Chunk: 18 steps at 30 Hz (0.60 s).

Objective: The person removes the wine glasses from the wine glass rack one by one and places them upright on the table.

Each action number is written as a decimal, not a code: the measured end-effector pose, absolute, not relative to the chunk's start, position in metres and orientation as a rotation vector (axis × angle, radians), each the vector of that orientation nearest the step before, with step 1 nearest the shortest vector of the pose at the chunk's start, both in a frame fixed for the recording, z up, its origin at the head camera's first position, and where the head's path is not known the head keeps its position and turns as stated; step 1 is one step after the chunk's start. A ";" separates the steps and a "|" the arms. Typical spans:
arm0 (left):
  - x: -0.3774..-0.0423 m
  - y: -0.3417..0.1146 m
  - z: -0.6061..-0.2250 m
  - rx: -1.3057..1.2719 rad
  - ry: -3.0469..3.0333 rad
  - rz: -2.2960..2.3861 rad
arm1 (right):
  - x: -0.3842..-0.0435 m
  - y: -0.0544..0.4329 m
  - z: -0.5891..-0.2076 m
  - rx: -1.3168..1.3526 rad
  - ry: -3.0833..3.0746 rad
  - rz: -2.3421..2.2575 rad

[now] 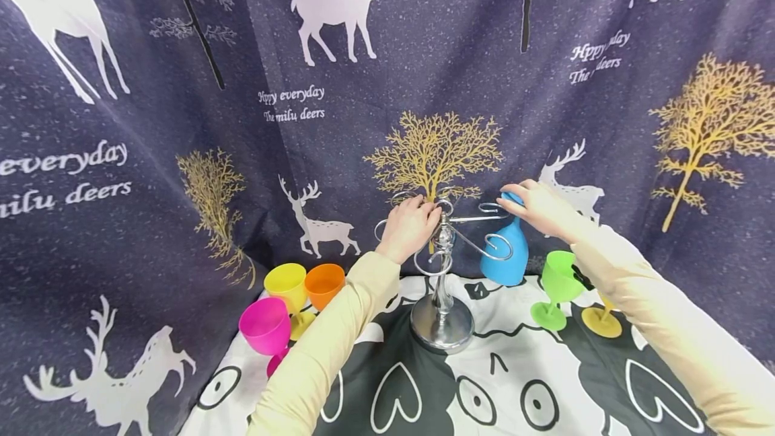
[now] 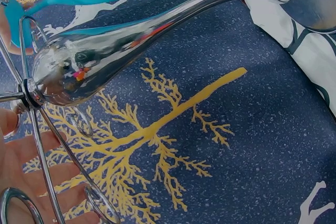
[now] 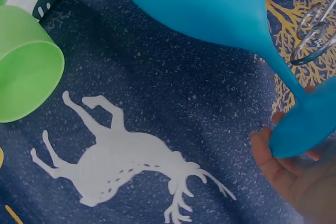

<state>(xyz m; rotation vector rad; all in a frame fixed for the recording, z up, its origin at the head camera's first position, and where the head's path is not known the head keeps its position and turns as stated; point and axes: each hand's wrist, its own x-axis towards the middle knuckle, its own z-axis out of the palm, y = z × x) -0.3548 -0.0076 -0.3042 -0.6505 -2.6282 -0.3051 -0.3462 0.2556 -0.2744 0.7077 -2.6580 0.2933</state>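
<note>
A silver metal stemware rack with curled wire arms stands upright on a round base. My left hand grips its top; in the left wrist view the thumb is at the hub and the fingers are among the wire arms. To the right, my right hand holds a blue plastic goblet upside down by its foot, bowl hanging below. The goblet's stem is close to the right-hand wire loops. In the right wrist view, fingers and thumb pinch the rim of the blue foot.
Yellow, orange and magenta goblets stand at left, partly behind my left sleeve. A green goblet and a yellow-footed one, mostly hidden by my right sleeve, stand at right. A patterned cloth covers the table; a deer-print curtain hangs behind.
</note>
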 end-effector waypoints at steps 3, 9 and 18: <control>-0.356 -0.007 -0.303 -0.651 -2.636 -0.305 | -0.340 0.263 -0.278 0.710 -2.643 0.284; -0.358 -0.007 -0.303 -0.647 -2.651 -0.286 | -0.329 0.273 -0.287 0.652 -2.610 0.332; -0.358 -0.007 -0.304 -0.646 -2.658 -0.290 | -0.314 0.275 -0.299 0.607 -2.581 0.418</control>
